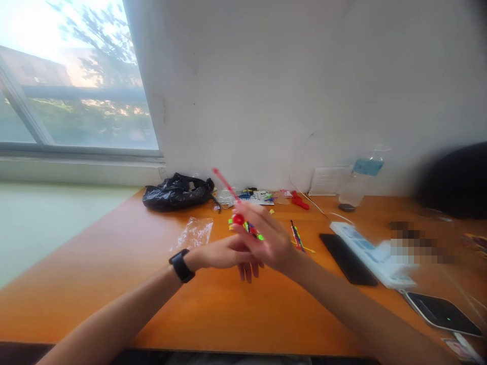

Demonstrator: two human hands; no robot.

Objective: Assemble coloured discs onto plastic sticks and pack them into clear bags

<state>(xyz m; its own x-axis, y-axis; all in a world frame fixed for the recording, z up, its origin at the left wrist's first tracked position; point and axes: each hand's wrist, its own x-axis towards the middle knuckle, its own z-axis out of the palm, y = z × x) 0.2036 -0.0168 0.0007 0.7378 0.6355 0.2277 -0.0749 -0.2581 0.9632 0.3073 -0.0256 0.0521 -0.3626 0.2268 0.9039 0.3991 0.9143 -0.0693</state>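
My right hand (268, 238) is raised over the orange desk (114, 284), fingers closed on a small toy of coloured plastic sticks (247, 225) with a red ball and a red stick (225, 183) pointing up and left. My left hand (224, 253), a black watch (181, 265) on its wrist, lies just under and behind the right hand; its fingers are partly hidden and curl downward. More coloured sticks (297, 236) lie on the desk right of my hands.
A black plastic bag (177, 191) and small loose parts sit by the wall. An empty clear bag (195, 232) lies left of my hands. To the right are a black phone (347, 258), a white power strip (375, 256), a water bottle (361, 180) and another phone (443, 313).
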